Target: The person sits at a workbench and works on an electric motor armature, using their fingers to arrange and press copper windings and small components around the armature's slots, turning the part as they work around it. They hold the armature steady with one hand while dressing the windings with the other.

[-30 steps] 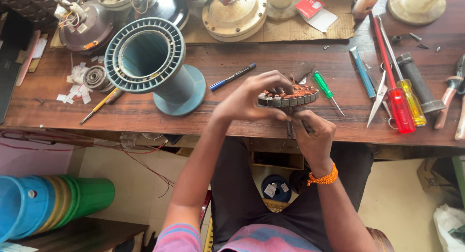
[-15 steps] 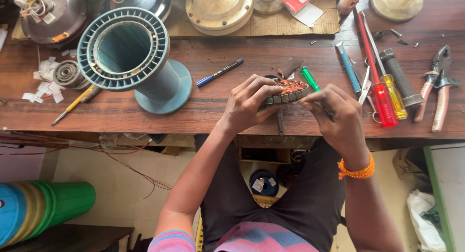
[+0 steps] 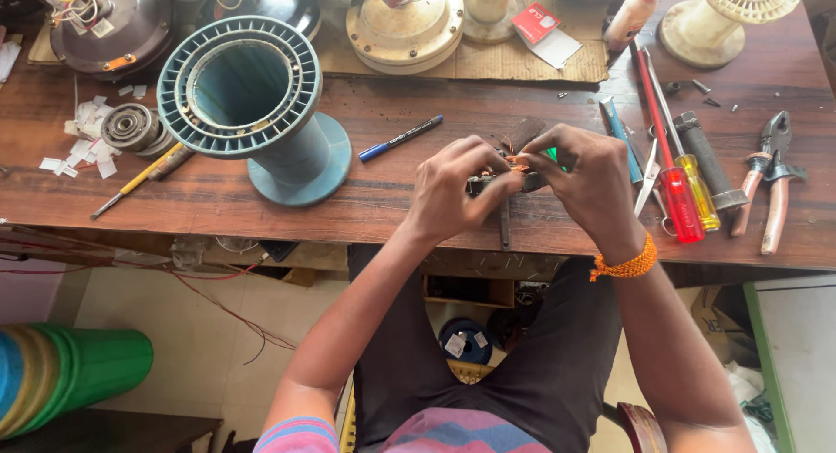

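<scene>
— Wood, dark and scratched: that's the long brown workbench [image 3: 261,209] I sit at. What do you want to know?

— Where's the piece you're working on?

— Right of the big teal ribbed plastic spool [image 3: 252,104], near the bench's front edge. It's a small round dark metal motor core with copper windings [image 3: 509,176], held just above the wood between both hands.

— Who has it?

— Both. My left hand [image 3: 448,192] grips it from the spool side, fingers curled over the top, thumb underneath. My right hand [image 3: 592,179] pinches the far side, fingers bent tight at the windings.

— Which way does it lie?

— Flat, its round face up, as far as I can tell; my fingers cover most of it. Neither hand is nearer.

— And beyond it?

— Farther right from the spool, a red-handled screwdriver [image 3: 666,174] and a yellow-handled one [image 3: 692,179] lie side by side.
</scene>
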Motion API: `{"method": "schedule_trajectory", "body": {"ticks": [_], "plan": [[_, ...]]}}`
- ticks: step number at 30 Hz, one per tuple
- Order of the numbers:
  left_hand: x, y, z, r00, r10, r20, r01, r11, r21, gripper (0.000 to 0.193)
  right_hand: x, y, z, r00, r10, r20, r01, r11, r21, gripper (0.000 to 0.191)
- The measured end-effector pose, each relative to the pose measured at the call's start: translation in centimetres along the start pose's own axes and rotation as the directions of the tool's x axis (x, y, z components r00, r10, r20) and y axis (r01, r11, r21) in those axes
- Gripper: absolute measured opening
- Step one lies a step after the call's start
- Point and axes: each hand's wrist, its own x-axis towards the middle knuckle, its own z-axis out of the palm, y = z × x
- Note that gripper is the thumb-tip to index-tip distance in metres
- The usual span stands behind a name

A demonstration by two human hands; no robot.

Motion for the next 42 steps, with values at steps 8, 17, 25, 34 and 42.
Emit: {"method": "schedule_trajectory", "body": {"ticks": [8,17,25,34,42], "plan": [[3.9,-1.3,1.0,0.925,-0.28,0.257,0.325,0.934,-0.151,0.032,0.2,-0.3,0.5,0.985,0.172,-0.03,-0.172,0.985,0.019,0.018],[3.5,-4.9,-1.9,0.865,0.032,0.501,0.301,0.765,-0.57,0.02,-1.8,-2.8,-0.3,0.999,0.015,0.035,-0.017,0.999,0.049,0.015],[5.0,-5.4,-3.3,0.831,0.317,0.457,-0.111,0.899,-0.423,0.015,-4.5,-3.6,3.4,0.983,0.171,-0.06,-0.16,0.974,0.158,0.012],[4.9,-6.7,-3.1,0.832,0.33,0.446,-0.075,0.863,-0.499,0.018,-5.5,-2.3,5.4,0.978,0.14,-0.152,-0.113,0.978,0.175,0.01],[5.2,-6.8,-3.6,0.807,0.32,0.495,0.015,0.828,-0.56,0.02,-6.1,-0.7,6.7,0.978,0.045,-0.204,-0.002,0.978,0.207,0.009]]}}
